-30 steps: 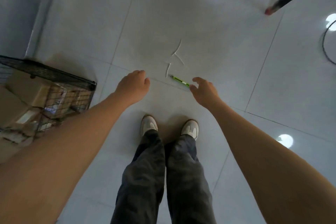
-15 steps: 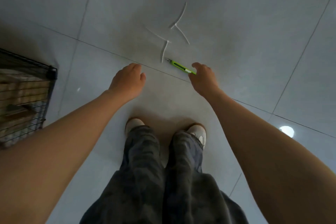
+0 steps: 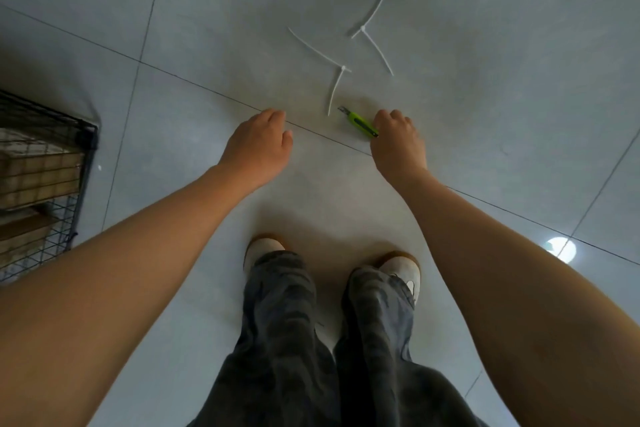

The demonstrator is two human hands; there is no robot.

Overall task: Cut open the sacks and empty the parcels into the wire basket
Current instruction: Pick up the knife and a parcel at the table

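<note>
The green cutter (image 3: 358, 123) lies flat on the tiled floor, slanted, its dark metal tip pointing away from the person and to the left. Its rear end is hidden under the curled fingers of the right hand (image 3: 398, 142). Well apart, at the left edge, stands the black wire basket (image 3: 88, 135), only one corner in view, with brown cardboard parcels (image 3: 38, 170) stacked inside.

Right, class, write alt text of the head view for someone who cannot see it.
A person's right hand pinches a green utility knife on the tiled floor, beside two white cable ties; the left hand hovers empty. A wire basket of parcels stands left.
</note>
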